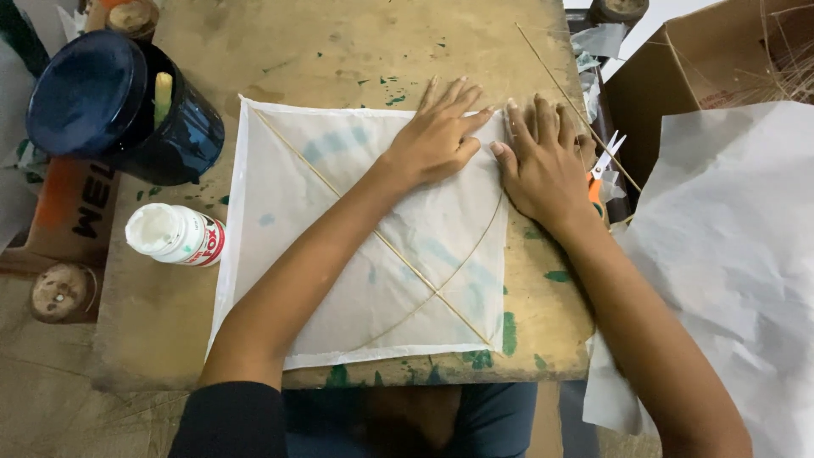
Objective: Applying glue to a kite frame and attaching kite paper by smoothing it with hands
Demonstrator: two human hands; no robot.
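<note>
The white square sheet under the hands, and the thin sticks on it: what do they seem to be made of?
The white sheet looks like thin tissue paper, matte and translucent: table stains show through. The thin sticks look like split bamboo or similar wood, pale tan; one bends in a curve. Both the left hand and right hand press flat on the sheet's far corner.

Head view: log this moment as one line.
left hand: flat on white paper kite | right hand: pressing kite's right corner | thin sticks: crossed | glue bottle: lying left | scissors: right
</note>
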